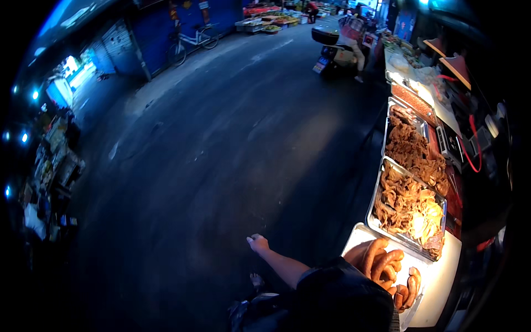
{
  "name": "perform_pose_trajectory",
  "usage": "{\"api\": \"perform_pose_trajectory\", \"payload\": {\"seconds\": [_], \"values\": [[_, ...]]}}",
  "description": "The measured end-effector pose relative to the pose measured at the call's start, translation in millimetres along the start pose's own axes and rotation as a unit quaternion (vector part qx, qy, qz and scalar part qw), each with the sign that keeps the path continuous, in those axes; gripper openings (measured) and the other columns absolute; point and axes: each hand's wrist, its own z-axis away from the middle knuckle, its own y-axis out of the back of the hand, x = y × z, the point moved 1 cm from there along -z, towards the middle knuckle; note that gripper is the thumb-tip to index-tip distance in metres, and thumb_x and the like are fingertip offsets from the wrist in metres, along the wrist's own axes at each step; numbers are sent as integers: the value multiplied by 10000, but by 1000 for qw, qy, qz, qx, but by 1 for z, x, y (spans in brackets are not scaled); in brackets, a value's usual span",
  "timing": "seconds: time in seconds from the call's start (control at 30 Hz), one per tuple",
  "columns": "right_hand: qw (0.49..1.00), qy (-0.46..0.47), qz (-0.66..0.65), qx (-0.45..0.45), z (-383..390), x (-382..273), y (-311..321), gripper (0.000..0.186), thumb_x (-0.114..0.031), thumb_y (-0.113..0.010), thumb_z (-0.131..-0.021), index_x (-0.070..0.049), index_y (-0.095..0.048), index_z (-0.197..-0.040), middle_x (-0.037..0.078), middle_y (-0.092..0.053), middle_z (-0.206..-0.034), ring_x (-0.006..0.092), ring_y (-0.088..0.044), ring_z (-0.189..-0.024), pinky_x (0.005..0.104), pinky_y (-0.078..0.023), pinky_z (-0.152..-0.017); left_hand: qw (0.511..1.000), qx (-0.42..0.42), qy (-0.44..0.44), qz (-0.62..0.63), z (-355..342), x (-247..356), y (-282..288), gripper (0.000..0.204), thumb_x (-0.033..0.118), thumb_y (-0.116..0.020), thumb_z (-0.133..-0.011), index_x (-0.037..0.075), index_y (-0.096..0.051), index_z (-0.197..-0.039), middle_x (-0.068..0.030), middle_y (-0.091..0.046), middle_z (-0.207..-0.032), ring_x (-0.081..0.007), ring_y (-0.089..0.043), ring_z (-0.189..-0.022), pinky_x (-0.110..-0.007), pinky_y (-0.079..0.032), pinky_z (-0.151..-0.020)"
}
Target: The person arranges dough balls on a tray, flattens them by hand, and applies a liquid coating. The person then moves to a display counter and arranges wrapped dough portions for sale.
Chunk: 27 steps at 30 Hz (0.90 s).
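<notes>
My right hand point(258, 243) hangs over the dark road, its fingers curled in with nothing visible in them. Its bare forearm runs out of a dark sleeve point(348, 293) from the lower right. Just beyond that sleeve lies a white tray point(354, 239) of thick brown sausages point(381, 260), partly hidden by the sleeve; my hand is well apart from it. A foot point(256, 280) shows below the hand. My left hand is out of view.
Along the right, a lit stall counter point(442, 271) bears metal trays of sliced cooked meat point(406, 202) and darker meat pieces point(412, 146). Farther off, a person point(352, 33) is at a motor scooter point(329, 55). A bicycle point(191, 41) leans by blue shutters; produce crates point(271, 22) line the far roadside.
</notes>
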Motion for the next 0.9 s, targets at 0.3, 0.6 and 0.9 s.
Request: {"api": "perform_pose_trajectory", "payload": {"seconds": [0.3,0.6,0.9], "values": [[974,-184,-126,39,-131,72,101,351,-344,-665,-951,-28,-704,-1097,79,-681,-805,155,-643,-624,307,-514,-543,996,-92,-4,-12,-140,-35,55,641,561,-536,-969,0,-615,-1271,-273,-681,-1094,-423,-646,-1018,-473,-521,-871],[927,-323,-174,79,-209,62,248,344,-328,-655,-963,-19,-693,-1109,83,-680,-824,163,-655,-648,301,-527,-519,888,-250,-211,-323,-496,261,83,511,488,-591,-938,55,-662,-1200,-279,-677,-1096,-390,-662,-1079,-493,-513,-913],[855,-356,-289,244,-365,52,382,326,-284,-673,-952,-22,-686,-1145,81,-697,-889,172,-694,-724,289,-565,-593,878,-209,-428,-52,-642,855,-96,372,292,-632,-945,-11,-672,-1157,-228,-701,-1113,-378,-665,-1079,-425,-518,-933]]}}
